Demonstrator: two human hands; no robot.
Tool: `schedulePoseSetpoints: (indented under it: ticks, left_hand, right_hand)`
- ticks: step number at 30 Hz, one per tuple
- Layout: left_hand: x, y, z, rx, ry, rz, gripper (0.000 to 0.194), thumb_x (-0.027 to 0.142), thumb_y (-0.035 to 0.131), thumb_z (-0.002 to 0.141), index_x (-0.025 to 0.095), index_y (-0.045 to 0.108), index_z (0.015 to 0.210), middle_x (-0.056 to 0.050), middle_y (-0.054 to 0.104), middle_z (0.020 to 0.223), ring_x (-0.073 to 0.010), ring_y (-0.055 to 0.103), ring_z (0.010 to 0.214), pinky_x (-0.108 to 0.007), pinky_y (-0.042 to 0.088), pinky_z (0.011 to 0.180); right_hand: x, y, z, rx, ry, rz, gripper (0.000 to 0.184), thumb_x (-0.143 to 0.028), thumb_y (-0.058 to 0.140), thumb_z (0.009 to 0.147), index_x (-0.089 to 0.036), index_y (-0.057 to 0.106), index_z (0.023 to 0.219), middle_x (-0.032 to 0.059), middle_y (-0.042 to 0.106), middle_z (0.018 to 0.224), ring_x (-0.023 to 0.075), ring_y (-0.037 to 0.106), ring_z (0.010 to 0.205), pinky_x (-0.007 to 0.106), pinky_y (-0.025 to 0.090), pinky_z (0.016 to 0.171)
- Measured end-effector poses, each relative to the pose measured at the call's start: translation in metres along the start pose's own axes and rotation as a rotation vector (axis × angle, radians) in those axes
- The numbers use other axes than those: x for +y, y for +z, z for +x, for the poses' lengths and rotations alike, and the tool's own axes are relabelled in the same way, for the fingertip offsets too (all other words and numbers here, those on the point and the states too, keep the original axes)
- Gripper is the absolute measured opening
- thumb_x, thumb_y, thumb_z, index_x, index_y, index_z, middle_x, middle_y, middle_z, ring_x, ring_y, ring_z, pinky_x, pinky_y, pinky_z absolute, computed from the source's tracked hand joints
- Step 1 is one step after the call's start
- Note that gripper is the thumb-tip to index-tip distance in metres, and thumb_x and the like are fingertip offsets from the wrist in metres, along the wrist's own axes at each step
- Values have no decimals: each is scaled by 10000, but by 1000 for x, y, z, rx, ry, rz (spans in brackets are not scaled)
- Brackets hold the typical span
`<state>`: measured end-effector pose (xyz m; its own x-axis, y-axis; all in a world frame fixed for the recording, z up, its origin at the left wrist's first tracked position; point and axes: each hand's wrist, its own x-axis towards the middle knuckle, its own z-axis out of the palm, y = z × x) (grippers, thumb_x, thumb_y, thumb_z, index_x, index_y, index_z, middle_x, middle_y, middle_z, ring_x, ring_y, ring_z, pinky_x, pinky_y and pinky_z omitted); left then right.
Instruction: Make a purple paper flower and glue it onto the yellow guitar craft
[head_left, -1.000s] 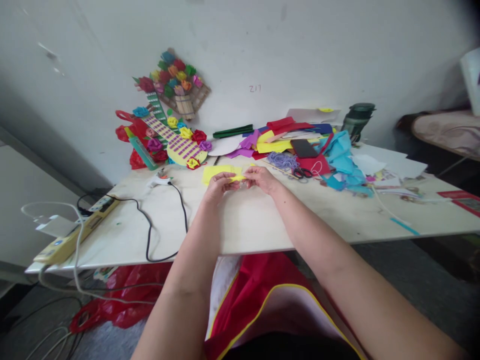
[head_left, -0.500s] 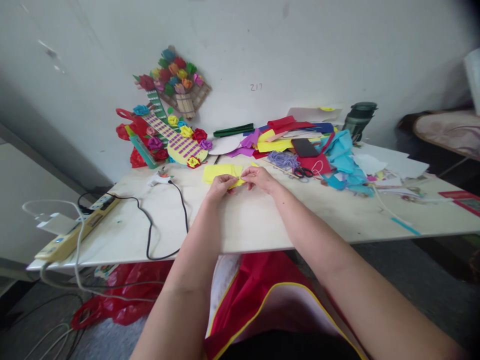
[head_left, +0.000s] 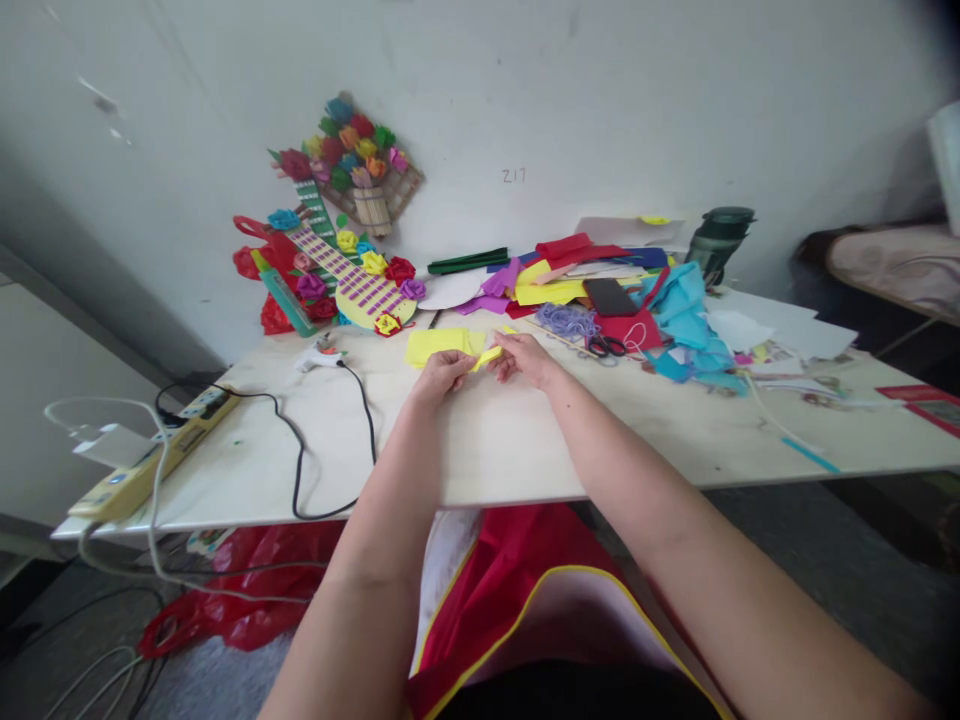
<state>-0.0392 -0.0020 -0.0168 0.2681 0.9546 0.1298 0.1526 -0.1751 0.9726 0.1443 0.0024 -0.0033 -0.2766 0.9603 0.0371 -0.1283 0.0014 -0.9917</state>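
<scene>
Between my hands, just above the table, is a small folded strip of yellow paper (head_left: 486, 358). My left hand (head_left: 442, 376) pinches its left end between thumb and fingers. My right hand (head_left: 523, 358) closes on the other end, its lower fingers slightly curled apart. Right behind my left hand lies a flat yellow paper sheet (head_left: 437, 345) on the table. The fingers partly cover the strip, so its exact folds cannot be made out.
A glue gun (head_left: 321, 358) with a black cord lies left, beyond a power strip (head_left: 157, 462). Scissors (head_left: 606, 346), purple yarn (head_left: 566, 320), a phone (head_left: 609, 297) and coloured paper sit behind right. A paper-flower guitar (head_left: 367, 295), glue bottle (head_left: 283, 295) and green bottle (head_left: 720, 243) stand against the wall.
The yellow strip between my hands has turned from level to slanting up to the right, and looks narrower. My fingers have shifted along it; both arms stay nearly in place.
</scene>
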Motion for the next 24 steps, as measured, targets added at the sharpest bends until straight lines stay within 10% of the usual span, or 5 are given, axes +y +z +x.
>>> schedulePoseSetpoints:
  ticks: [14, 24]
  left_hand:
    - [2, 2, 1, 49, -3, 16, 368, 495, 695, 627, 158, 548, 615, 49, 433, 402, -49, 292, 354, -222, 164, 393]
    - [7, 6, 0, 156, 96, -72, 354, 463, 680, 660, 156, 523, 578, 46, 421, 408, -48, 298, 380, -225, 180, 415]
  right_hand:
    - [5, 1, 5, 97, -70, -42, 229, -234, 632, 778, -131, 543, 594, 7, 594, 434, 73, 467, 290, 172, 358, 311]
    - [4, 5, 4, -40, 81, 148, 304, -430, 624, 784, -129, 582, 786, 57, 669, 587, 104, 556, 408, 209, 464, 393]
